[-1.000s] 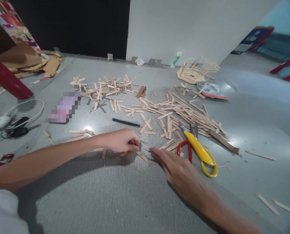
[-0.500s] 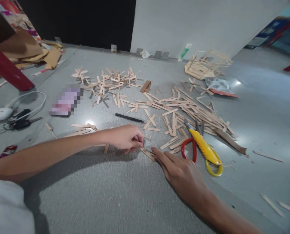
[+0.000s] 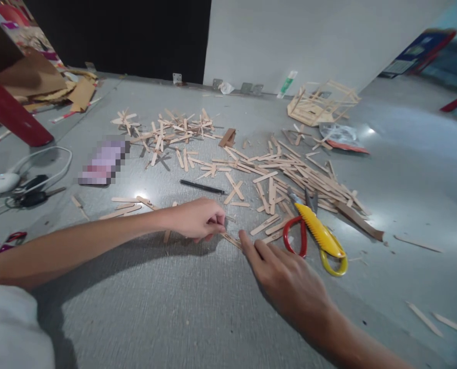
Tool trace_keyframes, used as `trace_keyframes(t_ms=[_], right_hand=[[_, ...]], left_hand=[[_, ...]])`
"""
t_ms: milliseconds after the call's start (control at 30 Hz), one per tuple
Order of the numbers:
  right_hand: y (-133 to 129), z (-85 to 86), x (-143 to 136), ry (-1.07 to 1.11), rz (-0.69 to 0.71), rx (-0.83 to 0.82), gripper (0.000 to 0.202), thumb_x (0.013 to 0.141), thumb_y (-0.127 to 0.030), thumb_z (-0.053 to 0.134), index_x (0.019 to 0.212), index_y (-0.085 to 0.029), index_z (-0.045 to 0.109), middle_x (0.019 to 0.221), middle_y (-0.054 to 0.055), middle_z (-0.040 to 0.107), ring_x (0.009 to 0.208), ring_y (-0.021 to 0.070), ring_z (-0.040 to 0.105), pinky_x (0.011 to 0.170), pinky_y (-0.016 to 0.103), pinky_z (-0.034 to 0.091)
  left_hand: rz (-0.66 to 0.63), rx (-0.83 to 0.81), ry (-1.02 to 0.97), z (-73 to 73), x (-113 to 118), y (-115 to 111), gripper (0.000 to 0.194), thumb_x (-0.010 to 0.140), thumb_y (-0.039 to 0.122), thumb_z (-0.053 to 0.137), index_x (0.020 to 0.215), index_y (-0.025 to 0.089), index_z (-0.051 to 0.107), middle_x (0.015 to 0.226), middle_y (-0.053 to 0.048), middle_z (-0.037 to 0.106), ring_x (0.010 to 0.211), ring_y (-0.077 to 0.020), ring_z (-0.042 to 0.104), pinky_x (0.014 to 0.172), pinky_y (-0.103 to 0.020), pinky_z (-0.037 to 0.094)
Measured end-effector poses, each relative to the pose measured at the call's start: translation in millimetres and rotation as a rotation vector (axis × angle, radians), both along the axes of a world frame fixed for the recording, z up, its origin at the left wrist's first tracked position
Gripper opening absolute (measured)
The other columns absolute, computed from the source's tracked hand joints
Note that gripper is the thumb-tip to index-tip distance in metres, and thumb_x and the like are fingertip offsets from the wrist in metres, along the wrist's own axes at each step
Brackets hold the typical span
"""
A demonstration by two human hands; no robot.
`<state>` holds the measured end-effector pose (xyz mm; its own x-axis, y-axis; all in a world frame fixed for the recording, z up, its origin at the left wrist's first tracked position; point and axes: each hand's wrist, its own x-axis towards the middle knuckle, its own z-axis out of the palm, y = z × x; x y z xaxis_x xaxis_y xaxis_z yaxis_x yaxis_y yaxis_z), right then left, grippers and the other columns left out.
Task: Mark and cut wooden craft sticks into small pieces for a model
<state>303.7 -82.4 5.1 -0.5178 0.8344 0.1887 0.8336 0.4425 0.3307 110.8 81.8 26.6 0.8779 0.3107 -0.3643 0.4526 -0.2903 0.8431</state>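
Note:
Low over the grey floor, my left hand (image 3: pixel 203 221) pinches one end of a wooden popsicle stick (image 3: pixel 232 239) between thumb and fingertips. My right hand (image 3: pixel 282 269) grips the stick's other end, its index finger along it and its thumb hidden underneath. Dark marks show on the stick, and it may be more than one layer. Just beyond my right hand lie red-handled scissors (image 3: pixel 298 238) and a yellow utility knife (image 3: pixel 320 230) across them. Marked popsicle sticks (image 3: pixel 265 224) rest between the scissors and my hands.
A large heap of popsicle sticks (image 3: pixel 305 174) spreads ahead, with glued star shapes (image 3: pixel 174 128) behind a black pen (image 3: pixel 202 186). A stick frame (image 3: pixel 316 105) stands near the wall. Leftward are a blurred phone (image 3: pixel 104 160), keys (image 3: pixel 34 197) and a red post (image 3: pixel 15 110).
My right hand's fingers have shifted slightly on the stick, the index finger now raised a little apart from the others. My left hand keeps its pinch. The view has moved slightly.

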Motion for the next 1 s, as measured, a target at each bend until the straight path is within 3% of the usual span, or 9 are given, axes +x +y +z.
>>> trace_keyframes(t_ms=[167, 300, 400, 500, 700, 833, 1000], right_hand=[[-1, 7.1, -9, -0.099, -0.036, -0.018, 0.049, 0.082, 0.009, 0.05, 0.121, -0.006, 0.077, 0.072, 0.01, 0.073, 0.056, 0.0219, 0.068, 0.048, 0.031, 0.047], [9, 14.1, -3, -0.031, -0.095, -0.188, 0.053, 0.081, 0.009, 0.053, 0.125, -0.011, 0.072, 0.079, 0.008, 0.077, 0.056, 0.0208, 0.071, 0.048, 0.031, 0.044], [19, 19.5, 4, -0.019, -0.133, -0.28, 0.045, 0.086, 0.006, 0.054, 0.121, -0.016, 0.072, 0.08, 0.004, 0.078, 0.056, 0.0208, 0.071, 0.047, 0.032, 0.039], [22, 21.0, 6, -0.078, -0.065, -0.216, 0.042, 0.086, 0.005, 0.056, 0.118, -0.015, 0.074, 0.074, 0.004, 0.076, 0.053, 0.0211, 0.07, 0.045, 0.032, 0.036], [11, 20.2, -9, -0.224, 0.063, 0.004, 0.044, 0.084, 0.009, 0.051, 0.118, -0.003, 0.077, 0.064, 0.008, 0.069, 0.05, 0.0216, 0.066, 0.044, 0.031, 0.038], [9, 21.8, -15, -0.192, 0.011, -0.044, 0.049, 0.079, 0.011, 0.051, 0.12, -0.001, 0.076, 0.066, 0.008, 0.07, 0.05, 0.0216, 0.067, 0.043, 0.032, 0.04], [15, 24.3, -13, -0.083, -0.14, -0.184, 0.048, 0.081, 0.009, 0.059, 0.123, -0.007, 0.076, 0.071, 0.005, 0.074, 0.053, 0.0219, 0.072, 0.046, 0.031, 0.047]], left_hand=[[-0.008, 0.018, 0.018, 0.2, 1, -1, 0.032, 0.104, 0.021, 0.058, 0.072, 0.018, 0.053, 0.058, 0.003, 0.063, 0.041, -0.0093, 0.055, 0.047, -0.022, 0.042], [-0.021, 0.062, -0.017, -2.4, 2, -2, 0.035, 0.103, 0.019, 0.058, 0.069, 0.018, 0.051, 0.054, 0.002, 0.06, 0.042, -0.0103, 0.057, 0.048, -0.021, 0.043], [-0.015, 0.08, -0.045, -4.1, 2, -4, 0.035, 0.103, 0.017, 0.057, 0.068, 0.018, 0.052, 0.05, 0.003, 0.058, 0.041, -0.0109, 0.057, 0.047, -0.021, 0.043], [-0.004, 0.075, -0.069, -5.0, 1, -5, 0.036, 0.103, 0.018, 0.057, 0.068, 0.018, 0.053, 0.048, 0.004, 0.056, 0.039, -0.0106, 0.055, 0.045, -0.02, 0.042], [-0.02, 0.076, -0.066, -6.9, 1, -3, 0.033, 0.102, 0.016, 0.057, 0.07, 0.018, 0.052, 0.047, 0.004, 0.057, 0.04, -0.0119, 0.058, 0.044, -0.019, 0.042], [-0.009, 0.071, -0.066, -9.2, 0, -3, 0.031, 0.102, 0.017, 0.056, 0.071, 0.018, 0.054, 0.049, 0.003, 0.059, 0.039, -0.0121, 0.058, 0.042, -0.019, 0.04], [0.006, 0.055, -0.073, -9.1, -1, -5, 0.032, 0.101, 0.018, 0.056, 0.07, 0.018, 0.052, 0.049, 0.004, 0.057, 0.039, -0.0118, 0.057, 0.041, -0.019, 0.04]])
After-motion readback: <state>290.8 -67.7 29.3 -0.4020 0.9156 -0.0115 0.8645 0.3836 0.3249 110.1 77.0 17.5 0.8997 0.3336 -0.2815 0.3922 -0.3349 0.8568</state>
